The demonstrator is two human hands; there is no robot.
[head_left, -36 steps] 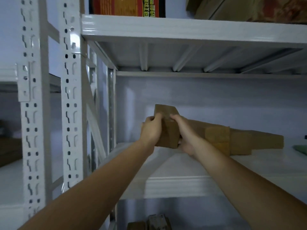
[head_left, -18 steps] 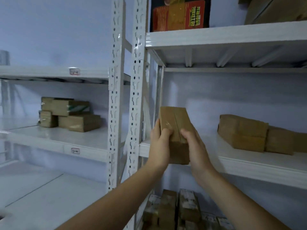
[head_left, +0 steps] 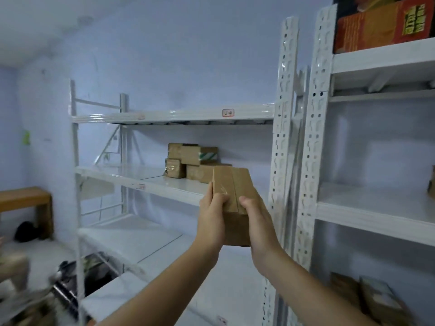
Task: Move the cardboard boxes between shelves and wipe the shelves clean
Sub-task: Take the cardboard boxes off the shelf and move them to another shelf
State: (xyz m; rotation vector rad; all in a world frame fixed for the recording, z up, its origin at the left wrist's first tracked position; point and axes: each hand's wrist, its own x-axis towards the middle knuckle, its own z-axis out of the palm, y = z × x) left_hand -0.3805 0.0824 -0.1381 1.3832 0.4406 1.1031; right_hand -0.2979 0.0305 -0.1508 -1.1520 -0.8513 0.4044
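**One box in transit, wiping not yet begun**

We hold a cardboard box [head_left: 231, 203] in mid-air between the two racks, our left hand [head_left: 211, 217] and right hand [head_left: 257, 222] clamped on its sides, thumbs curled over the top and the other fingers hidden behind it. On the middle shelf of the left rack [head_left: 150, 182], three stacked boxes [head_left: 193, 163] already sit at the far end. On the right rack's shelf [head_left: 376, 208] we see only the edge of one box at the far right. More boxes lie on the lower right shelf. We judge the moving partly done; no cloth shows, so the wiping seems still ahead.
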